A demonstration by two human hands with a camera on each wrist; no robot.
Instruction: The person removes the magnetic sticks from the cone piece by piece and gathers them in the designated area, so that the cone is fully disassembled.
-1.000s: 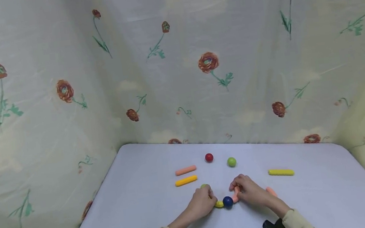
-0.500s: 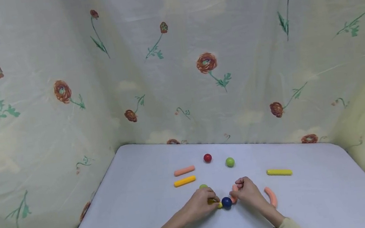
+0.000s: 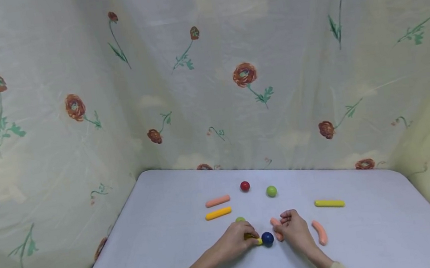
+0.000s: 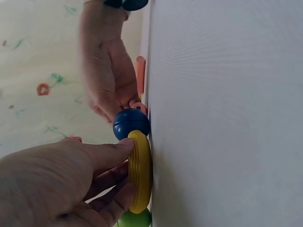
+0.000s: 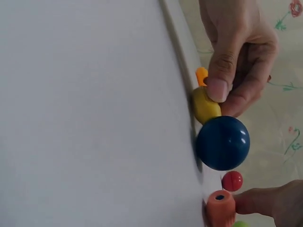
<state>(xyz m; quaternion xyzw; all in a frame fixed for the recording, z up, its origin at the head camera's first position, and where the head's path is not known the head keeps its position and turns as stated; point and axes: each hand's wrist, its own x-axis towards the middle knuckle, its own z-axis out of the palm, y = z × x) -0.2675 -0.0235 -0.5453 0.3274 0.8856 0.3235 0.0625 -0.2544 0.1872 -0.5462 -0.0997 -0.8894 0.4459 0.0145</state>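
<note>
My left hand [image 3: 236, 240] pinches a yellow ridged, curved stick [image 4: 140, 172] between thumb and fingers. One end of it meets a dark blue ball [image 3: 267, 239]; its other end lies by a green ball [image 4: 135, 218]. Across a small gap on the blue ball's right is a curved salmon-pink stick [image 3: 275, 225], with a hole in its end in the right wrist view. My right hand [image 3: 296, 231] is at this pink stick, a straight digit touching its side; the other fingers appear off it in the head view.
Right of my right hand lies another curved pink stick [image 3: 320, 232]. Farther back on the white table [image 3: 172, 246] are a straight yellow-green stick [image 3: 329, 203], a red ball [image 3: 244, 186], a green ball [image 3: 271, 191], a pink stick [image 3: 218, 201] and an orange-yellow stick [image 3: 218, 213]. Flowered cloth surrounds the table.
The pink stick at my right hand has turned, its far end swinging left, and a gap now separates it from the blue ball. My right fingers have moved off it. The left hand shifted slightly.
</note>
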